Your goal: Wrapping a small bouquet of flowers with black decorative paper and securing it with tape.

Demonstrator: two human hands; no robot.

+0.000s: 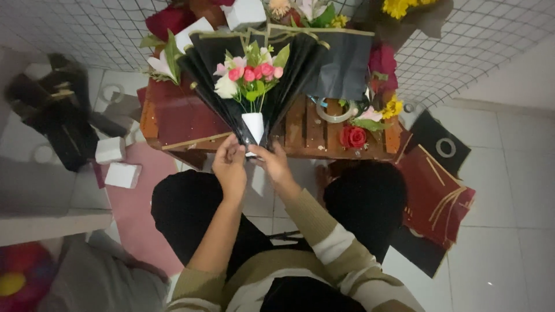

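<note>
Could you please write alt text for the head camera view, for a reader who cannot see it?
Seen from above, a seated person's left hand and right hand pinch the base of a small bouquet of pink and white flowers wrapped in black paper. It rests on a low wooden table bearing a red rose and a tape roll.

Your bouquet (250, 78) has pink, red and cream blooms in black wrap (289, 75), gold-edged; your sleeve (324, 237) is olive-and-white striped.
</note>
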